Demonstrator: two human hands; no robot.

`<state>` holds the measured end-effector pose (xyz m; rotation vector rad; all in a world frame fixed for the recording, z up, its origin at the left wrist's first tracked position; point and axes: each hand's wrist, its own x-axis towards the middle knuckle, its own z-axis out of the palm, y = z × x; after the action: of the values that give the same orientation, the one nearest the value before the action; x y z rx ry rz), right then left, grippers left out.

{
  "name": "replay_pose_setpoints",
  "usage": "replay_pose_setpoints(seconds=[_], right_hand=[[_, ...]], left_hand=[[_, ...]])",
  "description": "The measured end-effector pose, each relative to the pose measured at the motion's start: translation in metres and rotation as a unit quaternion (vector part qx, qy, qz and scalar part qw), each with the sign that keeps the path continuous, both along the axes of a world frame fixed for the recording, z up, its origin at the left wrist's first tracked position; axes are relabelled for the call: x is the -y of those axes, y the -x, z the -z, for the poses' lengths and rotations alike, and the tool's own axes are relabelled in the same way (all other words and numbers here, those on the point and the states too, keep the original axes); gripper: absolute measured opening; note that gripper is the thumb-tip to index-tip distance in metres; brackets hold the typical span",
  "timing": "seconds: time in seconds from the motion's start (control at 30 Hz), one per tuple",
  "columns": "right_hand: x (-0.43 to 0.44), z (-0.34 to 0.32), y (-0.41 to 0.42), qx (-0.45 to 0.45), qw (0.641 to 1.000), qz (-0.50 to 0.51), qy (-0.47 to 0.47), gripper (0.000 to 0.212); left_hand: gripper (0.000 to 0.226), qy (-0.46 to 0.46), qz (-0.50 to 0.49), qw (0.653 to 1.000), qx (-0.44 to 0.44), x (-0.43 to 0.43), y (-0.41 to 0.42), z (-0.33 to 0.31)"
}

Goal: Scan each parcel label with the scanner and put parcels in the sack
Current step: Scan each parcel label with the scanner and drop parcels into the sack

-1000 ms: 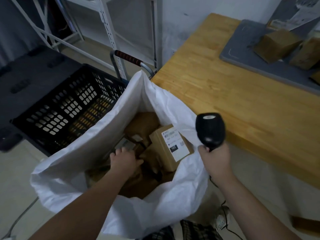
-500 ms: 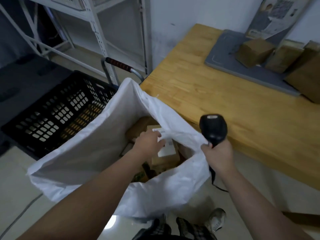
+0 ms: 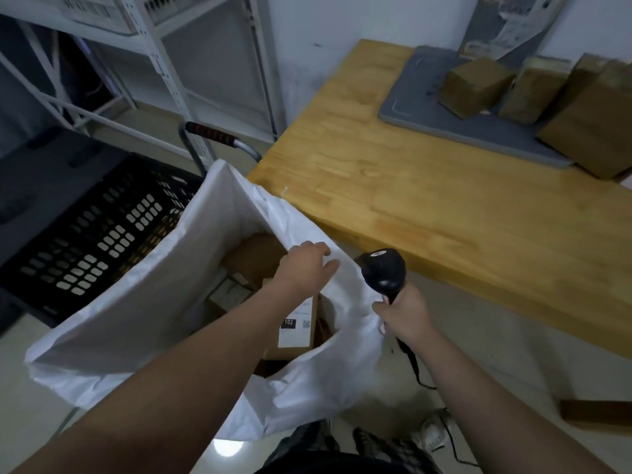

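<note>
A white sack [image 3: 143, 313] stands open on the floor beside the wooden table [image 3: 427, 206]. Several brown parcels lie inside it; one labelled parcel [image 3: 297, 331] shows a white label marked 102. My left hand [image 3: 304, 268] hovers over the sack's mouth near its right rim, fingers apart and holding nothing. My right hand [image 3: 403, 314] grips the black scanner [image 3: 383, 273] upright next to the sack's right edge, and it also seems to pinch the sack's cloth. Three brown parcels [image 3: 475, 87] wait on a grey mat [image 3: 455, 128] at the table's far right.
A black perforated crate [image 3: 92, 230] sits on a trolley with a red-gripped handle [image 3: 212, 133] left of the sack. White metal shelving [image 3: 154, 63] stands behind. The scanner's cable [image 3: 417, 371] hangs to the floor near my shoes.
My left hand has come up out of the sack, from deep among the parcels to its right rim, empty. The right hand with the scanner moved to the sack's edge.
</note>
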<state>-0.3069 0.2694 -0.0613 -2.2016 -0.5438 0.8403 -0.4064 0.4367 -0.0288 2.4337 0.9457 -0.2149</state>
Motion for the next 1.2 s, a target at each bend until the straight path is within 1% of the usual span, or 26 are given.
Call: replay_pose_setpoints(seconds=[0.03, 0.07, 0.1, 0.17, 0.23, 0.3, 0.4, 0.5, 0.57, 0.63, 0.73, 0.83, 0.97, 1.03, 1.13, 1.2], right_hand=[[0.004, -0.001, -0.008, 0.002, 1.0, 0.003, -0.007, 0.023], [0.009, -0.003, -0.018, 0.004, 1.0, 0.014, -0.02, 0.024], [0.014, -0.006, -0.028, 0.007, 0.999, 0.027, -0.034, 0.029], [0.027, -0.012, -0.054, 0.019, 0.998, 0.047, -0.045, 0.026], [0.042, -0.019, -0.085, 0.032, 0.997, 0.059, -0.037, 0.034], [0.058, -0.029, -0.12, 0.025, 0.995, 0.085, -0.044, 0.029], [0.08, -0.05, -0.175, 0.03, 0.989, 0.118, -0.089, 0.027], [0.104, -0.076, -0.231, 0.062, 0.981, 0.142, -0.121, 0.023], [0.124, -0.094, -0.262, 0.081, 0.973, 0.17, -0.132, 0.022], [0.144, -0.11, -0.289, 0.093, 0.965, 0.198, -0.143, 0.017], [0.167, -0.13, -0.328, 0.105, 0.954, 0.231, -0.157, 0.014], [0.17, -0.142, -0.376, 0.118, 0.947, 0.251, -0.161, 0.012], [0.153, -0.145, -0.442, 0.142, 0.951, 0.242, -0.131, 0.022], [0.144, -0.145, -0.47, 0.158, 0.951, 0.24, -0.113, 0.022], [0.133, -0.148, -0.504, 0.174, 0.944, 0.252, -0.124, 0.022], [0.127, -0.147, -0.523, 0.169, 0.939, 0.262, -0.148, 0.02]], left_hand=[[0.045, 0.001, 0.004, 1.0, 0.004, 0.003, -0.008, -0.001], [0.043, 0.002, 0.009, 1.0, 0.012, 0.006, -0.016, -0.002], [0.04, 0.003, 0.014, 1.0, 0.022, 0.009, -0.027, -0.004], [0.037, 0.003, 0.023, 0.999, 0.032, 0.018, -0.052, -0.007], [0.04, -0.004, 0.035, 0.999, 0.033, 0.029, -0.083, -0.013], [0.043, -0.015, 0.053, 0.998, 0.04, 0.042, -0.12, -0.02], [0.045, -0.026, 0.073, 0.995, 0.054, 0.067, -0.18, -0.029], [0.045, -0.029, 0.101, 0.991, 0.085, 0.094, -0.241, -0.038], [0.044, -0.011, 0.113, 0.988, 0.108, 0.115, -0.279, -0.044], [0.042, 0.036, 0.112, 0.984, 0.134, 0.133, -0.312, -0.048], [0.042, 0.096, 0.089, 0.977, 0.171, 0.15, -0.358, -0.05], [0.046, 0.108, 0.069, 0.973, 0.191, 0.151, -0.403, -0.053], [0.055, 0.094, 0.088, 0.977, 0.172, 0.135, -0.469, -0.062], [0.057, 0.081, 0.097, 0.978, 0.168, 0.124, -0.503, -0.07], [0.053, 0.024, 0.081, 0.974, 0.208, 0.107, -0.555, -0.085], [0.052, -0.004, 0.075, 0.97, 0.23, 0.098, -0.591, -0.09]])
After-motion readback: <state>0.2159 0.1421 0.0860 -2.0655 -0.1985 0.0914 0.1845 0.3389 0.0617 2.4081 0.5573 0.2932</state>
